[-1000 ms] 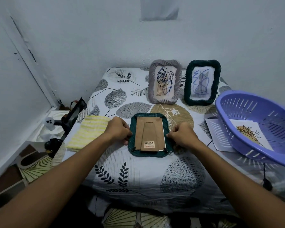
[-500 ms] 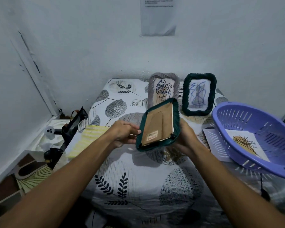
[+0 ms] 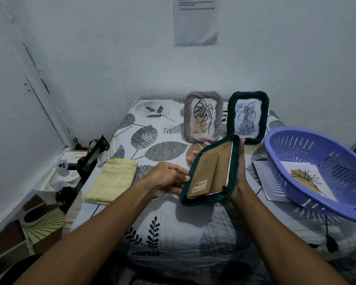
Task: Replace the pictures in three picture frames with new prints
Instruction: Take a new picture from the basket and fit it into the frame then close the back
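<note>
1. Hands hold a dark green, yarn-wrapped rectangular picture frame (image 3: 211, 171) in the air above the middle of the leaf-print cloth-covered table (image 3: 173, 233), brown cardboard back toward the viewer.
2. The frame's long axis tilts from lower left to upper right. The right hand (image 3: 239, 177) cradles it from behind and along its right edge, fingertips curling over the top.
3. The left hand (image 3: 169, 179) sits just beside the frame's left edge, fingers loosely spread and touching the rim; whether they grip cannot be told. This hand looks nearer the backing's free edge, so it would likely pry the backing open.
4. A purple slotted plastic basket (image 3: 308, 140) at the table's right edge contains a white print with a tan leaf drawing (image 3: 306, 179).
5. Two more frames stand upright at the far edge: a grey ribbed frame (image 3: 220, 112) and a second dark green frame (image 3: 264, 112), each still holding a line drawing.
6. A yellow striped folded cloth (image 3: 111, 179) lies at the left edge.
</note>
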The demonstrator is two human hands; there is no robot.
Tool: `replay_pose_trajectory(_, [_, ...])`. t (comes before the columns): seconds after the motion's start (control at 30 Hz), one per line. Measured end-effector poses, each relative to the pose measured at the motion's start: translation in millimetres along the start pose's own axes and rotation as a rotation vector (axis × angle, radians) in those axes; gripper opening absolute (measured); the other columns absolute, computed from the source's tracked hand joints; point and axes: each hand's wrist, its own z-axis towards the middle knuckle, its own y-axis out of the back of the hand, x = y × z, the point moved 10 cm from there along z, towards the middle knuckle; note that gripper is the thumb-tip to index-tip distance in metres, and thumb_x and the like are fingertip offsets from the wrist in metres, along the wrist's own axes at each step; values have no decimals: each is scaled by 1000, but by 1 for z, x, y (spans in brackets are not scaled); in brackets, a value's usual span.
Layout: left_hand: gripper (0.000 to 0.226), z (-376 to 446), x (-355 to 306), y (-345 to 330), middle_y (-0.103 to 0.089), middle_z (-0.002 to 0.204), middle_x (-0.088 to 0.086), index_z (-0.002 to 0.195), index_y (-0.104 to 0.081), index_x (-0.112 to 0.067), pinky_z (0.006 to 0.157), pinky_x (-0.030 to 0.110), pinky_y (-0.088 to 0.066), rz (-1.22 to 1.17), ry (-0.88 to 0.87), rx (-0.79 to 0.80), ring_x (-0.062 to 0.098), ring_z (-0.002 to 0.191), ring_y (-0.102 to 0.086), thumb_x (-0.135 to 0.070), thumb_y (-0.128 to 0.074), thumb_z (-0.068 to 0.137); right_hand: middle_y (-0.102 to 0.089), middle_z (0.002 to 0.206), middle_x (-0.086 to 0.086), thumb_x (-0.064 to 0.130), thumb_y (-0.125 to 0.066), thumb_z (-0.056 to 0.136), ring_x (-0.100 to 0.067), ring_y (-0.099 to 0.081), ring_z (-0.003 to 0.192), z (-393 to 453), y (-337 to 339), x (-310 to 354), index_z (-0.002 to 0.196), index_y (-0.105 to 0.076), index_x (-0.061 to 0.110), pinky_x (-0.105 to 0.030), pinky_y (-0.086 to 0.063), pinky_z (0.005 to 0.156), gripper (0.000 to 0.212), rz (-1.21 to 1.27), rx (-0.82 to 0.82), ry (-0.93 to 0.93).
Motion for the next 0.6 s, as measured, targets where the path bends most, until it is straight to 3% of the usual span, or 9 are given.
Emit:
replay_pose_trajectory(0.07, [16, -1, 2, -1, -67, 59, 3, 86, -65, 0, 42, 24, -52, 0, 7, -1, 12, 44, -59, 14, -60, 81, -50, 124, -33, 70, -81, 48, -46, -54, 113, 12, 11, 4, 120, -55, 5, -65, -40, 98, 100, -61, -83, -9])
replay_pose_trajectory(0.13, [16, -1, 2, -2, -68, 62, 4, 84, -65, 0, 41, 23, -51, -15, 8, 1, 13, 43, -60, 15, -60, 81, -58, 109, -27, 62, -88, 37, -41, -61, 97, 14, 18, 9, 108, -61, 10, -65, -46, 90, 92, -68, -155, 6])
replay_pose_trajectory(0.27, [16, -2, 0, -6, -66, 61, 9, 83, -64, 1, 41, 23, -51, -29, 5, 29, 16, 46, -62, 15, -56, 83, -57, 90, -15, 51, -88, 52, -29, -56, 83, 16, 24, 5, 107, -59, 15, -53, -51, 82, 71, -38, -180, -10])
replay_pose_trajectory(0.4, [15, -7, -4, -12, -66, 59, 11, 81, -61, 2, 42, 25, -52, -55, -5, 66, 17, 46, -63, 13, -53, 85, -55, 77, -9, 42, -56, 94, -22, -58, 68, 18, 30, 7, 106, -56, 14, -37, -53, 64, 32, -34, -299, -3])
replay_pose_trajectory(0.5, [9, -9, -19, -5, -70, 77, 13, 91, -64, 1, 50, 29, -56, -40, -73, 51, 20, 59, -67, 0, -55, 90, -57, 72, -9, 36, -48, 99, -21, -59, 64, 16, 33, 11, 103, -55, 11, -34, -53, 62, 26, -27, -338, 11])
replay_pose_trajectory(0.6, [17, -16, -52, 12, -70, 93, 12, 93, -67, -6, 71, 40, -57, -48, -241, -6, 22, 76, -67, -16, -53, 94, -65, 70, -12, 34, -50, 97, -25, -67, 65, 13, 31, 17, 96, -60, 6, -37, -57, 60, 30, -70, -340, -14])
